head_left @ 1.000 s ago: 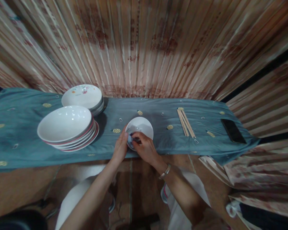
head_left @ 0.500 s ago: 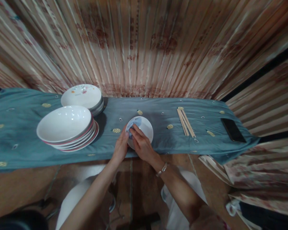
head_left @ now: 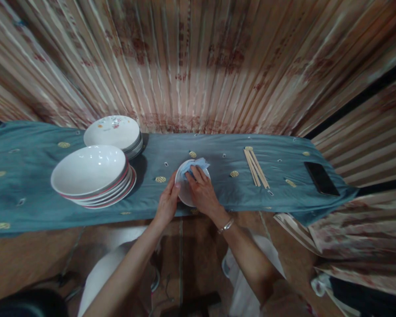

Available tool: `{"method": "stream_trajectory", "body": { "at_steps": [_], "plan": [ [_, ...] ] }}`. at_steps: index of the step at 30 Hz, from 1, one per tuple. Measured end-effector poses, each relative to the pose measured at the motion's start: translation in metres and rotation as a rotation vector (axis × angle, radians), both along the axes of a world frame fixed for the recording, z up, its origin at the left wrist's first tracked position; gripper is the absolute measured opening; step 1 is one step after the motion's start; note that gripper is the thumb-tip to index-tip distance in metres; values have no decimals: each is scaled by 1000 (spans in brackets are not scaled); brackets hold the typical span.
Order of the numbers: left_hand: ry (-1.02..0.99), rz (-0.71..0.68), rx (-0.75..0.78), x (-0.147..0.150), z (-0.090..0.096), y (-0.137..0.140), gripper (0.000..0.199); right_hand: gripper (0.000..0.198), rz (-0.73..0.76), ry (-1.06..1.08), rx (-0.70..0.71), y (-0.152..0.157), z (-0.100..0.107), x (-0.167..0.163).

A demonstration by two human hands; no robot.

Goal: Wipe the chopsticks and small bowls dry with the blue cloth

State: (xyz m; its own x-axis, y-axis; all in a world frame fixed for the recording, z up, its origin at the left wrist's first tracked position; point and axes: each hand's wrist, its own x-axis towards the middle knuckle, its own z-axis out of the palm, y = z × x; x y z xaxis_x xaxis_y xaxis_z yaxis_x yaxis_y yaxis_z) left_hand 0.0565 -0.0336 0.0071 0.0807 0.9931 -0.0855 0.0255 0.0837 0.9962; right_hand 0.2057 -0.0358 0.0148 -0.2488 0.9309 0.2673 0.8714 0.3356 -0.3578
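Observation:
A small white bowl (head_left: 185,193) is at the near edge of the cloth-covered table, in front of me. My left hand (head_left: 168,198) grips its left rim, thumb on the rim and the other fingers mostly hidden around the outside. Over the far part of the bowl, my right hand (head_left: 202,188) presses a light blue cloth (head_left: 200,163) against the inside and rim. Part of the cloth sticks out past the far right rim. The fingertips of the right hand are partly buried in it.
Left of the bowl stand a stack of large white bowls with red rims (head_left: 89,171) and, behind it, stacked flower-patterned dishes (head_left: 114,132). On the right lie several wooden chopsticks (head_left: 255,167) and a black phone (head_left: 320,178). A pleated curtain (head_left: 198,66) hangs behind the table (head_left: 218,145).
My right hand has moved the cloth from the bowl's left rim across to its far right side. My left hand stays on the left rim, shifted slightly right.

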Motion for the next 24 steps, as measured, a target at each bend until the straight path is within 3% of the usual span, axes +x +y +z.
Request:
{"method": "stream_trajectory", "body": {
  "at_steps": [4,10,18,24],
  "plan": [
    [-9,-10,-27,1,3,-1,69,44,-48,-78,-21,-1,5,3],
    [50,17,75,1,4,-2,60,41,-70,-140,-36,-3,7,9],
    [-12,-22,-7,1,2,-3,67,31,-68,-154,-62,-5,7,14],
    [31,-5,40,2,4,-3,67,25,-41,-172,-66,-4,7,17]
  ]
}}
